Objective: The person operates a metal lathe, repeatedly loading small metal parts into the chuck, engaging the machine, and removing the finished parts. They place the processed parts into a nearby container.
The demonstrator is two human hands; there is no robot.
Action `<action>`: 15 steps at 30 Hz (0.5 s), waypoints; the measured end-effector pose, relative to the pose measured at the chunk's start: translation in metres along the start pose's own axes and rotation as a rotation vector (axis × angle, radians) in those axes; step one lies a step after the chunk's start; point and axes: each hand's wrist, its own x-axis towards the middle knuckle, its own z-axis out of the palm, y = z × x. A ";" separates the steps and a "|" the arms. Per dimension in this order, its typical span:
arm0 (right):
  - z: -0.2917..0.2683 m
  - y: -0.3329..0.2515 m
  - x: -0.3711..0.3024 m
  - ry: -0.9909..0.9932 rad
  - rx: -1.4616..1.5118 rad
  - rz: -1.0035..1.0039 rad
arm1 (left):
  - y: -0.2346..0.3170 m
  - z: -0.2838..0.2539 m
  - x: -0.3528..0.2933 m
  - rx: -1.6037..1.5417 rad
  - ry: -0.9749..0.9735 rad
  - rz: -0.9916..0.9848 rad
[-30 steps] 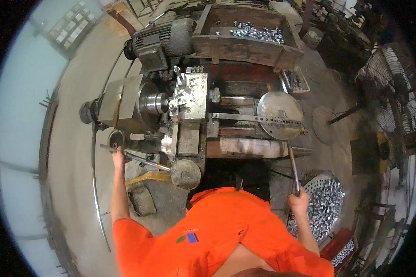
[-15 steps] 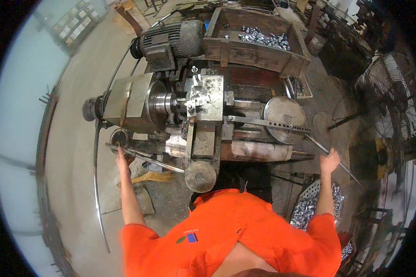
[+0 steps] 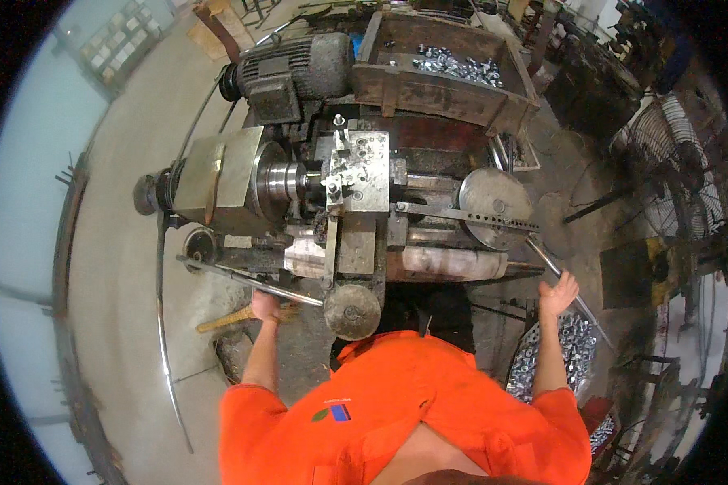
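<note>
My right hand (image 3: 556, 294) is wrapped round a long metal lever (image 3: 544, 255). That lever slants out from the large round disc (image 3: 497, 204) at the right of a greasy lathe. My left hand (image 3: 265, 307) is closed just below the left metal lever (image 3: 277, 288), which runs to a smaller round hub (image 3: 352, 312). What its fingers hold, if anything, is hidden. Ahead, a metal tool block (image 3: 361, 172) sits on the machine's slide, beside the bright spindle nose (image 3: 285, 181). Left of that stands a headstock with a flat metal cover (image 3: 218, 182).
A ribbed motor (image 3: 299, 69) stands behind the lathe, next to a wooden crate (image 3: 441, 90) with small shiny metal parts (image 3: 459, 66). More such parts fill a perforated basket (image 3: 573, 335) by my right arm. A caged fan (image 3: 678, 153) is at right; a yellowish brush (image 3: 222, 321) lies at left.
My left hand has moved right and nearer to me, from the left lever's outer end towards its hub. My right hand and its lever have swung slightly inward and nearer to me.
</note>
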 end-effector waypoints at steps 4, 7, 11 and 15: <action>-0.010 -0.005 0.008 -0.056 -0.024 0.006 | -0.033 -0.012 0.012 0.136 -0.073 0.591; -0.008 0.002 0.004 -0.040 -0.013 -0.032 | -0.032 -0.053 0.042 0.354 -0.364 0.796; -0.017 -0.008 0.017 -0.175 0.163 0.034 | -0.037 -0.030 0.019 0.046 -0.180 0.519; -0.023 -0.059 0.058 -0.183 0.489 -0.045 | -0.036 -0.037 0.008 -0.067 -0.326 0.373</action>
